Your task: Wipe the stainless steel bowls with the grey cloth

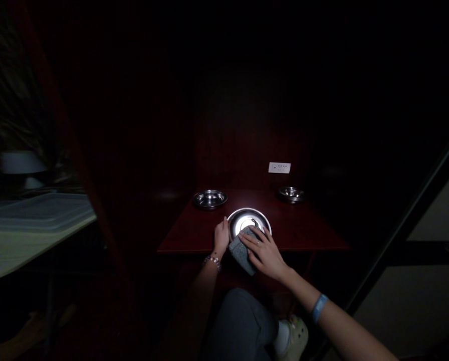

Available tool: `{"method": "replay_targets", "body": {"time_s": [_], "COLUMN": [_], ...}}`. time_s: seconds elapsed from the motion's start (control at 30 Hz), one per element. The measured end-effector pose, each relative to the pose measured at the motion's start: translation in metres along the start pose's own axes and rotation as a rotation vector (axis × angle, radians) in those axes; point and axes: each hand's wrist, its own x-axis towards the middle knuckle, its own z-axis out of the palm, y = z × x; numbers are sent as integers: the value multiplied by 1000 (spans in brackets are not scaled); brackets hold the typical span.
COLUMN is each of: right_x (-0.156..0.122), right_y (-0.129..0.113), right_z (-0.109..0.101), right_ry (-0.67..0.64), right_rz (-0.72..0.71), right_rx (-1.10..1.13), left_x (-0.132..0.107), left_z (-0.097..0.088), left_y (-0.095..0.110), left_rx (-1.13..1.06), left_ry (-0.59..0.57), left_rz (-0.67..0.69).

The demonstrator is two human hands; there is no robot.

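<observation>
A shiny steel plate (260, 217) is tilted up at the front edge of the dark red table, its face catching a bright light. My left hand (221, 236) grips the plate's left rim, fingers closed on it. Across the lower part of the plate lies a grey cloth (242, 254), which hangs down below the rim. My right hand (265, 253) presses this cloth against the plate, its fingers stretched over the fabric. Part of the plate is hidden by the cloth and my right hand.
Steel dishes stand farther back on the red table (187, 235): one (210, 199) at left, another (291, 194) at right, perhaps stacked. A white socket panel (279, 167) is on the back wall. At far left, a pale table (40, 245) bears a clear plastic lid or tray (44, 213).
</observation>
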Motion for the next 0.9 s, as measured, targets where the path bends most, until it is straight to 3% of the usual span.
{"method": "replay_targets", "body": {"time_s": [0.17, 0.43, 0.73, 0.9], "right_x": [2, 29, 9, 16], "right_y": [1, -3, -10, -6], "right_z": [-6, 1, 1, -5], "right_ry": [-7, 129, 56, 61], "right_rz": [-12, 101, 14, 14], "right_rx": [-46, -100, -76, -101], "left_x": [0, -2, 2, 2], "left_z": [1, -1, 0, 0], "left_y": [0, 1, 1, -2], "left_rx": [-8, -72, 43, 22], "left_ry": [-4, -35, -14, -18], "left_rz": [-5, 31, 14, 17]}}
